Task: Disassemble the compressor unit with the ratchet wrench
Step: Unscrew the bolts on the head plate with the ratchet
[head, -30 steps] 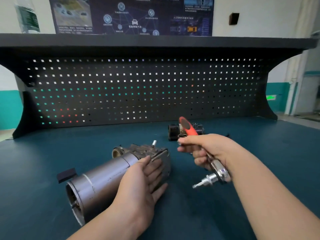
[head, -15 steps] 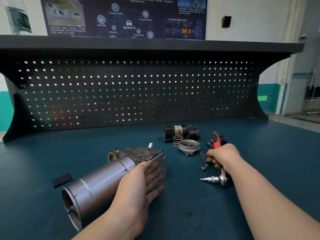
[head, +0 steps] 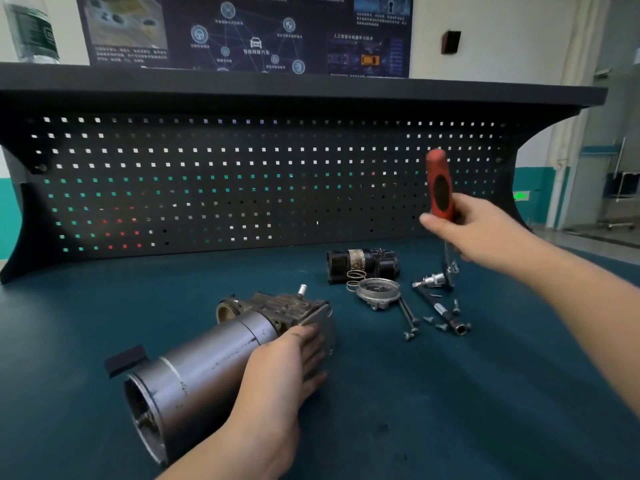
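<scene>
The compressor unit (head: 207, 358), a grey metal cylinder with a dirty cast head, lies on its side on the green bench top. My left hand (head: 287, 368) rests flat on its right end, fingers straight. My right hand (head: 474, 230) grips the ratchet wrench (head: 440, 192) by its red and black handle, held nearly upright. The wrench's chrome head with a socket bit (head: 434, 280) points left, just above the bench at the back right.
Removed parts lie right of the compressor: a black cylindrical part (head: 363, 265), a spring, a round metal cover (head: 377, 292), long bolts, an extension bar (head: 443, 313) and several small screws. A black block (head: 126, 358) lies left. A pegboard (head: 242, 185) backs the bench.
My right hand has swung the wrench from low near the bench to upright and farther back right, handle up. My left hand stays on the compressor.
</scene>
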`<action>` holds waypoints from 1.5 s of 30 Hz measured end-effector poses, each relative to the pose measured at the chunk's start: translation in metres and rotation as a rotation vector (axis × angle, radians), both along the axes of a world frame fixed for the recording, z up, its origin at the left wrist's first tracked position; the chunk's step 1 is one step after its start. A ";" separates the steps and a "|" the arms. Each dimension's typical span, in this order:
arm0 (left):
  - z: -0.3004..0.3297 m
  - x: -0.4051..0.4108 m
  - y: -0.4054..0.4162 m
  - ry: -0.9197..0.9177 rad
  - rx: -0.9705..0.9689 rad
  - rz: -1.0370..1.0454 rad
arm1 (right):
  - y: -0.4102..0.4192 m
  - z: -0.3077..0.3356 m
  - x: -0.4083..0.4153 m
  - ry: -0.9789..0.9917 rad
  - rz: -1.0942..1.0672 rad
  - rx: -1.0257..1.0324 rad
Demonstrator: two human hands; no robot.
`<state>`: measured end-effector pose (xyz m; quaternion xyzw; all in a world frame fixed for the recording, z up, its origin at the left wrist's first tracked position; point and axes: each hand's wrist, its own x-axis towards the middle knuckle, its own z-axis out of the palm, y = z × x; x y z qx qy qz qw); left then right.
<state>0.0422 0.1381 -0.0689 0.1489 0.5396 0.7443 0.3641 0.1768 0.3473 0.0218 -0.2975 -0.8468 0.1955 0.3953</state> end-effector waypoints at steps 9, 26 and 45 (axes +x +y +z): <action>0.005 0.000 0.001 -0.021 -0.036 -0.027 | 0.041 -0.085 0.004 -0.041 0.058 0.164; 0.002 -0.001 -0.001 0.118 -0.047 0.015 | 0.058 -0.097 0.005 -0.529 0.150 0.205; 0.010 -0.006 0.003 0.201 -0.135 0.041 | -0.094 -0.096 -0.086 0.106 0.447 -0.852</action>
